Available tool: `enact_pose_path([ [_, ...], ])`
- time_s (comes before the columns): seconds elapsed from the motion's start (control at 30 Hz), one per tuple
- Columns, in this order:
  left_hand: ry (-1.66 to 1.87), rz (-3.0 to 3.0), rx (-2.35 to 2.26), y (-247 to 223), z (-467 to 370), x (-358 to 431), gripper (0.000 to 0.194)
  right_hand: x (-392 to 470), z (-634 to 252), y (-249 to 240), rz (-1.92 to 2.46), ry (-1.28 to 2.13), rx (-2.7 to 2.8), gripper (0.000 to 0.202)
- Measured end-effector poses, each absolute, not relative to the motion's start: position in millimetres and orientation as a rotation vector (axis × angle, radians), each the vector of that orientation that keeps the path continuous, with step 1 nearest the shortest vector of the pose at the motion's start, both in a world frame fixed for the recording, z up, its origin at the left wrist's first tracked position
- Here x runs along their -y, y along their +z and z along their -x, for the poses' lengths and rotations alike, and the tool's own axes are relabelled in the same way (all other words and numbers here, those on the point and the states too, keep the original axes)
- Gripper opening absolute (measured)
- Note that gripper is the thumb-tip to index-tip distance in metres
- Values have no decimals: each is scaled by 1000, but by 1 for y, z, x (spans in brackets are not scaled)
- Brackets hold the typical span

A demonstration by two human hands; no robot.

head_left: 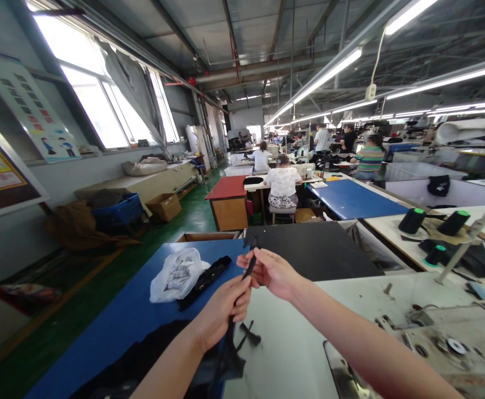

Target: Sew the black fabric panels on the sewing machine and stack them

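Both my hands are closed on one narrow black fabric strip (pixel 249 268), raised above the seam between the blue and white tabletops. My left hand (pixel 226 310) pinches it lower down, and its tail hangs beneath toward dark cloth. Just beyond, my right hand (pixel 273 271) grips the upper part between thumb and fingers. Small black scraps (pixel 249 336) lie on the white table beneath. To the left of my hands are a folded black piece with metal-looking dots (pixel 205 281) and a white plastic bag (pixel 178 275) with pale labels or slips inside. Black cloth (pixel 143 360) spreads over the blue surface.
A sewing machine (pixel 445 343) stands at the lower right, with black thread cones (pixel 412 220) behind it. Ahead are a black board (pixel 309 249) and a seated person in a white top (pixel 283 182). A green-floored aisle (pixel 192 199) runs along the left.
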State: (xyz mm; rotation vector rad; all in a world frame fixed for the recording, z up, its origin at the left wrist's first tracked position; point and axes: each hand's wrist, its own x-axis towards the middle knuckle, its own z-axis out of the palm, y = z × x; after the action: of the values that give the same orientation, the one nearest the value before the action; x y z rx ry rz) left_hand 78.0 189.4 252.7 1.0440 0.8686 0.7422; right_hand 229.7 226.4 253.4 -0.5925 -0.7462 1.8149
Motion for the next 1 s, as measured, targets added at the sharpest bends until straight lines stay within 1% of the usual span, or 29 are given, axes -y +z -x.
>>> enact_pose_path([
  [0.1, 630, -1138, -952, 261, -56, -187, 42, -229, -252, 284, 524, 1861, 644, 25],
  [0.2, 565, -1480, -1094, 298, -32, -194, 43, -229, -267, 306, 553, 1965, 875, 23],
  [0.3, 491, -2079, -1185, 347, -25, -198, 31, -227, -259, 306, 859, 1983, 1247, 21],
  [0.4, 392, -2454, -1219, 374, -41, -197, 22, -218, -238, 290, 1106, 1809, 1492, 18],
  [0.47, 360, -2550, -1234, 374, -53, -199, 21, -209, -228, 281, 1111, 1807, 1576, 19],
  [0.53, 371, -2549, -1253, 363, -59, -203, 19, -200, -227, 274, 1074, 1910, 1548, 19],
  [0.67, 425, -2327, -1216, 337, -56, -211, 17, -189, -240, 269, 1062, 2120, 1361, 4],
  [0.7, 431, -2272, -1199, 333, -55, -211, 16, -188, -243, 268, 1059, 2179, 1333, 4],
  [0.9, 476, -2121, -1104, 323, -69, -211, 15, -183, -246, 267, 826, 2606, 1154, 5],
  [0.93, 481, -2099, -1080, 321, -72, -212, 15, -181, -245, 267, 794, 2633, 1156, 6],
  [1.0, 470, -2094, -1039, 316, -74, -213, 15, -178, -243, 265, 806, 2585, 1190, 15],
])
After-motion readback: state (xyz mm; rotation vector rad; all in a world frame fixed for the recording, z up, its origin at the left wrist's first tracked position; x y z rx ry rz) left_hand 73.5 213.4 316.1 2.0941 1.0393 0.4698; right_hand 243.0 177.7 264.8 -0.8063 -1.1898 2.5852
